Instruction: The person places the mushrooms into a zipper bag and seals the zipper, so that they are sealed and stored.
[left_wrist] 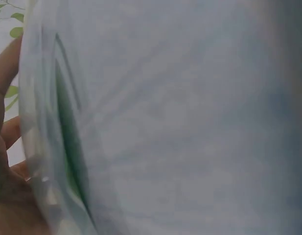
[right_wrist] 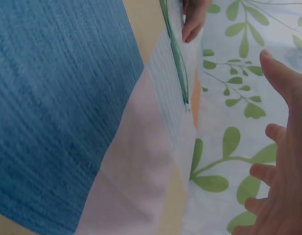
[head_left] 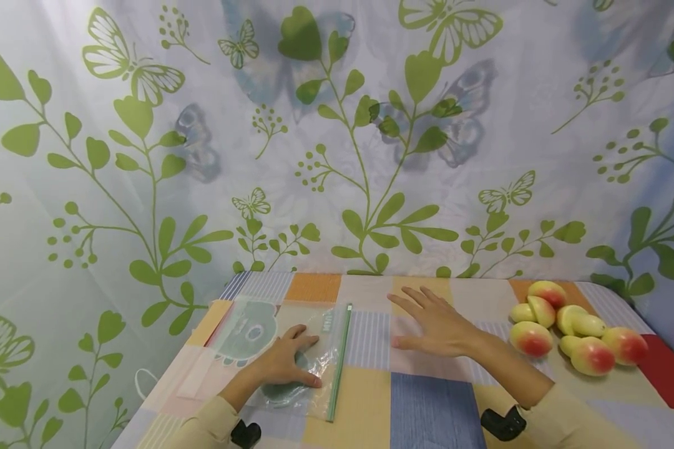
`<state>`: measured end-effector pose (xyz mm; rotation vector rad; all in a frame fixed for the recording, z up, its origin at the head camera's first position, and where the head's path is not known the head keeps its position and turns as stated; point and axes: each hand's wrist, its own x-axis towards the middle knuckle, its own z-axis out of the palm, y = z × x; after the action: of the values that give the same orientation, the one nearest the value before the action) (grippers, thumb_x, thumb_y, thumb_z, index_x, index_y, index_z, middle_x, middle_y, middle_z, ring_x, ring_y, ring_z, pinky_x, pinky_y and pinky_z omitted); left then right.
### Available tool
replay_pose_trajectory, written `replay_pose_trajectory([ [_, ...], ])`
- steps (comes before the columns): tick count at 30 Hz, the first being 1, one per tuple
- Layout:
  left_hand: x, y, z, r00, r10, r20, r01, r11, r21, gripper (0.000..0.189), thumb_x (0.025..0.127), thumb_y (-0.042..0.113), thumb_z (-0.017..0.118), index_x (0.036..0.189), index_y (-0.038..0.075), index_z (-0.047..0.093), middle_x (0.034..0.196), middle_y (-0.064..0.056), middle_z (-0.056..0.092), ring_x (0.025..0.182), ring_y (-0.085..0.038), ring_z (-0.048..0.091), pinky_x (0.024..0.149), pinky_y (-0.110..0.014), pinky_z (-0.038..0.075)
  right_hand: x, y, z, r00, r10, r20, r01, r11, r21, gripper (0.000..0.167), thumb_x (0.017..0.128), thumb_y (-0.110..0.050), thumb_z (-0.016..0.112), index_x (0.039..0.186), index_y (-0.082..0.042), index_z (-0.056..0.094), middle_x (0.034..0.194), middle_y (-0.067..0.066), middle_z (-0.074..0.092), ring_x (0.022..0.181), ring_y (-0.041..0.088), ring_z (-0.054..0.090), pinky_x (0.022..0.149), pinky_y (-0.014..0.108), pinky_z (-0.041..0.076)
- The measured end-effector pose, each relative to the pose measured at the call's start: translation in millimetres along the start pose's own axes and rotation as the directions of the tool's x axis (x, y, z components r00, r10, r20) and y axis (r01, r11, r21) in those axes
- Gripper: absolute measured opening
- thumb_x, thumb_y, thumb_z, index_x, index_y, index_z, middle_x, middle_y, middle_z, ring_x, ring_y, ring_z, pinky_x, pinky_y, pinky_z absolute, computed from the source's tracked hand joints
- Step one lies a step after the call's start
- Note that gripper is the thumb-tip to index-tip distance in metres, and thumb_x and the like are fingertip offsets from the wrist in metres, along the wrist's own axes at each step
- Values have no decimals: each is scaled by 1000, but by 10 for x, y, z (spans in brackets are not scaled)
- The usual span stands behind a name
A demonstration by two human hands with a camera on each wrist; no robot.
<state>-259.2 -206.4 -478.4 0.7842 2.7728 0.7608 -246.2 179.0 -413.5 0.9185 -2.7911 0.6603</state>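
A clear plastic zip bag (head_left: 320,399) with a green zip edge and pale green print lies flat on the left of the table. My left hand (head_left: 283,362) rests on this bag, its fingers spread and pointing towards the zip edge. In the left wrist view the plastic (left_wrist: 190,122) fills most of the picture, blurred, with part of the hand (left_wrist: 9,171) at the left edge. Over the middle of the table, right of the bag, my right hand (head_left: 438,324) is held with fingers spread, holding nothing. The right wrist view shows that hand (right_wrist: 283,161) with its fingers apart.
Several yellow fruits with red blushes (head_left: 592,355) lie in a cluster at the right, beyond the right forearm. A patchwork cloth (head_left: 432,405) covers the table. Behind it hangs a curtain (head_left: 337,156) printed with leaves and butterflies. A white loop (head_left: 138,380) shows at the left edge.
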Motion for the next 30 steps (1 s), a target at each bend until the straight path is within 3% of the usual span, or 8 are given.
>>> replay_pose_trajectory([
  [5,-7,-60,-7,1000,22,-12,-22,1000,-7,93,74,50,92,148,6,57,158,-30,31,139,-57,36,110,-67,38,55,-47,110,998,4,56,-5,1000,21,88,92,-70,62,163,-24,36,165,19,29,147,58,18,110,81,19],
  [12,-4,-104,-28,999,49,1,-49,999,-14,89,79,50,89,149,5,56,158,-30,32,141,-54,35,110,-66,39,124,-118,242,993,11,118,-17,999,50,89,91,-70,63,162,-21,38,164,20,31,147,58,19,111,79,19],
  [18,-10,-55,-91,997,62,44,-61,998,-25,84,87,49,82,151,4,52,160,-31,29,142,-57,31,111,-70,35,165,-169,331,989,3,150,-10,999,44,89,91,-71,61,161,-22,39,163,20,32,146,57,22,111,78,23],
  [25,-3,-38,-131,992,73,102,-77,997,30,77,96,49,71,155,5,47,162,-32,24,146,-53,27,111,-79,21,169,-201,384,986,2,166,-6,1000,21,88,92,-73,59,161,-22,39,163,19,33,146,56,24,110,77,27],
  [30,-1,-58,-111,988,51,143,-57,998,36,75,100,51,63,158,8,43,165,-30,18,149,-52,21,114,-77,14,157,-206,420,984,1,176,-4,1000,13,86,92,-73,57,161,-24,40,164,17,32,147,55,23,109,78,27],
])
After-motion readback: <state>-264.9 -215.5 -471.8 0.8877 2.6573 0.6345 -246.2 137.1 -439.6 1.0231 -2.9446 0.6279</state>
